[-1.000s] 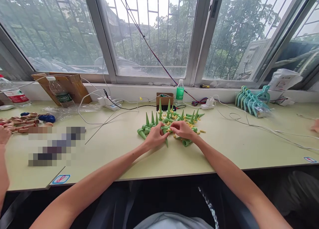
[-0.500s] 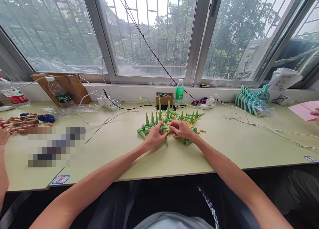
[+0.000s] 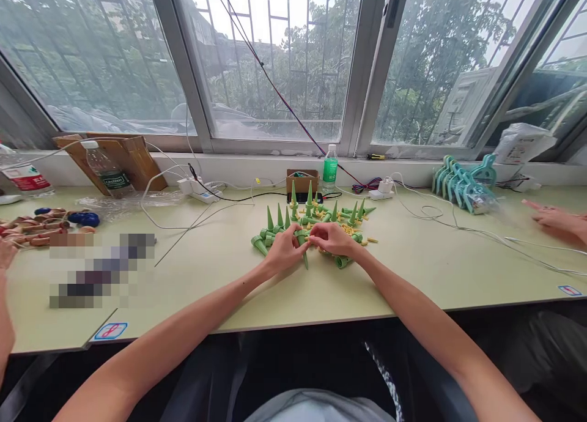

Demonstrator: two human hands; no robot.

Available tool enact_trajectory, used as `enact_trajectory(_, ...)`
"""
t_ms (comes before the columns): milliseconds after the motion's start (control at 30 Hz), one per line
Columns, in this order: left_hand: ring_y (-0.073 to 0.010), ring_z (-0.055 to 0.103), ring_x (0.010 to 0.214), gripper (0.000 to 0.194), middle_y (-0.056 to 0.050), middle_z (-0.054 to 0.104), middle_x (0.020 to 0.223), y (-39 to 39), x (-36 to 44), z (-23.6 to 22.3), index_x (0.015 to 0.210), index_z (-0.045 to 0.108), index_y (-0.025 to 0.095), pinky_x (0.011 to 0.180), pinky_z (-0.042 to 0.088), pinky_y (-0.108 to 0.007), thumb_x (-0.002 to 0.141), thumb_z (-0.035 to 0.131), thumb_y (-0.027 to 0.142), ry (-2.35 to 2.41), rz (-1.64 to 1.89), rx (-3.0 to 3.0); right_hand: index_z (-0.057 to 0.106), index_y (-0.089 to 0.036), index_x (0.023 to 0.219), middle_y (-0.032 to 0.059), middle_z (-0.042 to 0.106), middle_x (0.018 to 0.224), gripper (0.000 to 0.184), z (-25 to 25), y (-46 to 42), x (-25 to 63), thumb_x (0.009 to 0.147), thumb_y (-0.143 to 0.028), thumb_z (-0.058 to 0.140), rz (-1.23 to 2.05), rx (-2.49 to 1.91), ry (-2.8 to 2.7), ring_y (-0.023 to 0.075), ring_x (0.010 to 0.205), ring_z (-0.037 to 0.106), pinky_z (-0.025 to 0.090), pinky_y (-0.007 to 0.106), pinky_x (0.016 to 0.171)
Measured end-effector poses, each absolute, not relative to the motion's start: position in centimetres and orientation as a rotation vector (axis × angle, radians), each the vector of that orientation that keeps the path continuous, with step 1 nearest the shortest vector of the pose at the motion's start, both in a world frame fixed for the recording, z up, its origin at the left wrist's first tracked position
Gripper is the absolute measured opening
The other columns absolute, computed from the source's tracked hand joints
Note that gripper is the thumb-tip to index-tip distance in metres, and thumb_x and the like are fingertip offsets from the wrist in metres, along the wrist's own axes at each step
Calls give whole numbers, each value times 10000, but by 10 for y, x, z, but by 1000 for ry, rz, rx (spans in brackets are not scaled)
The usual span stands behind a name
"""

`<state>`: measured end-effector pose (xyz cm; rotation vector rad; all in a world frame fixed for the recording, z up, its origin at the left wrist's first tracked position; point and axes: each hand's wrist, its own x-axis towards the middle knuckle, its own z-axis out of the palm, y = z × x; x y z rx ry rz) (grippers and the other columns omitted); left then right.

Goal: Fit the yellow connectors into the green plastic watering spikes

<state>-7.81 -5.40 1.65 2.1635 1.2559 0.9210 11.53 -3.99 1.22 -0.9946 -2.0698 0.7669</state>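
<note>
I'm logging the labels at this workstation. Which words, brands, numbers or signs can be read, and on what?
"Cestbon": green label of the clear bottle, left; letters slightly blurred.
"8", probably: red handwriting on the left blue-bordered sticker.
Right blue-bordered sticker: red mark, unreadable.
Red-labelled bottle: too blurred.
Green-labelled bottle: too small.
White plastic package: print too blurred.

Spikes: green. Small pegs: yellow. Hangers: turquoise. Tabletop: pale yellow-green. Bottle label: green with white marks. Power strip: white. Window frame: grey.
</note>
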Motion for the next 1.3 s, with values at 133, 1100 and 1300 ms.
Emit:
enact_trajectory(133,-132,520,513,403,43,591,554,-54,-78,16,1088,528,167,525,362,-232,799,618,433,1264,922,2165,593,-165,833,-3,629,613,186,10,-38,116,861,-348,580,778,-975,-2073,109,493,562,429,219,516)
enact_trajectory(1100,-130,513,515,386,45,591,553,-52,-77,15,1090,530,177,527,365,-229,803,615,422,1265,942,2172,593,-162,820,-1,617,638,198,13,-39,116,862,-354,571,675,-1038,-2118,109,539,528,382,222,535)
enact_trajectory(1300,-130,514,513,388,46,584,548,-52,-78,14,1097,535,172,523,359,-229,802,616,410,1250,938,2179,618,-151,774,0,606,599,244,14,-39,115,879,-359,546,645,-1070,-2124,103,518,500,374,224,537)
